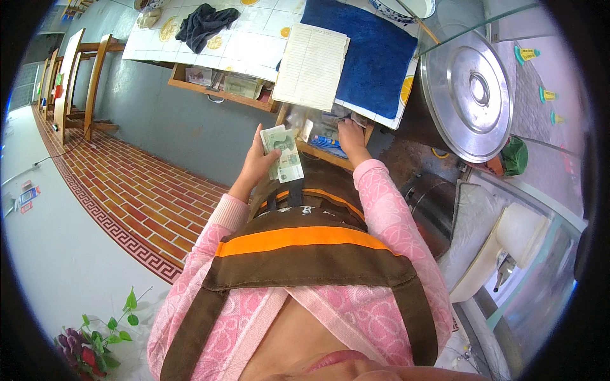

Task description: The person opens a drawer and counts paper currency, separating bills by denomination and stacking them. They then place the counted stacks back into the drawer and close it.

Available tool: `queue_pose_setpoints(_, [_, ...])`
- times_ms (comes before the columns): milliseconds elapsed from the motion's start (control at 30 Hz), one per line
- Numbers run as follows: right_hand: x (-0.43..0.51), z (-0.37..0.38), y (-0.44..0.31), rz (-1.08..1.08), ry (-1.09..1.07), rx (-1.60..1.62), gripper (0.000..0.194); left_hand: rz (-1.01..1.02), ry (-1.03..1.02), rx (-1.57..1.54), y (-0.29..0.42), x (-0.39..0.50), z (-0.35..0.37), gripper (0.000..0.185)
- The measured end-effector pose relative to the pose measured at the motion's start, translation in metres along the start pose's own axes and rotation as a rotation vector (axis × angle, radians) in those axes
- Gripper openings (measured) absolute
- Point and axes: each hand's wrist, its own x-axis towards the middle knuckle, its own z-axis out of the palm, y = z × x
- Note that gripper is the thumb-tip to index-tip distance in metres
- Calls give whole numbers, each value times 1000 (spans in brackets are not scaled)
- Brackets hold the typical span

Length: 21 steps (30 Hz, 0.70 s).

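My left hand (258, 159) holds a small stack of green banknotes (285, 155), thumb on top, in front of the table. To its right, my right hand (351, 135) reaches into an open wooden drawer (329, 155); its fingertips are partly hidden, and whether they grip anything is unclear. Inside that drawer lie a blue tube-like item (326, 140), plastic bags and papers. An open lined notebook (312, 66) rests on the tabletop above the drawer, partly over a dark blue cloth (371, 52). A second open drawer (224, 97), to the left, contains banknotes (242, 87).
A crumpled dark cloth (205, 26) lies on the patterned tablecloth (257, 43). At the right are a large round metal lid (464, 95), a glass panel edge and a black cylindrical container (431, 200). Wooden benches (71, 85) stand at the far left. A patterned bowl (405, 9) sits at the top.
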Motion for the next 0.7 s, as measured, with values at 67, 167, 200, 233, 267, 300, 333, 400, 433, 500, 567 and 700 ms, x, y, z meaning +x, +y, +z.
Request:
queue_pose_setpoints(67, [-1, 0, 2, -39, 22, 31, 11, 6, 7, -14, -3, 0, 0, 92])
queue_pose_setpoints(167, [-1, 7, 6, -57, 72, 38, 12, 7, 21, -40, -8, 1, 4, 88])
queue_pose_setpoints(200, [0, 8, 7, -41, 90, 61, 13, 13, 23, -58, -9, 3, 5, 86])
queue_pose_setpoints(233, [0, 9, 7, 25, 67, 79, 15, 21, 14, -13, -10, 6, 6, 80])
queue_pose_setpoints(267, [-1, 7, 8, -45, 183, 106, 15, 32, 2, 22, -10, 8, 6, 74])
queue_pose_setpoints(300, [-4, 4, 7, -65, 256, 128, 15, 47, -7, 48, -10, 10, 7, 68])
queue_pose_setpoints(333, [-7, -1, 8, -47, 251, 176, 16, 40, -39, 13, -10, 13, 9, 62])
queue_pose_setpoints(400, [-15, -15, 8, 28, 165, 296, 18, 36, -97, -75, -10, 15, 14, 51])
queue_pose_setpoints(433, [-20, -21, 6, 45, 127, 391, 18, 24, -69, -73, -10, 15, 16, 45])
queue_pose_setpoints(500, [-26, -29, -8, 178, 22, 805, 25, -4, -16, -64, -10, 12, 24, 34])
queue_pose_setpoints(567, [-34, -36, -22, 215, -63, 1128, 27, 21, -10, -90, -7, 10, 30, 32])
queue_pose_setpoints(700, [-48, -41, -67, 232, -246, 1504, 23, 37, -30, -205, -4, 10, 47, 31])
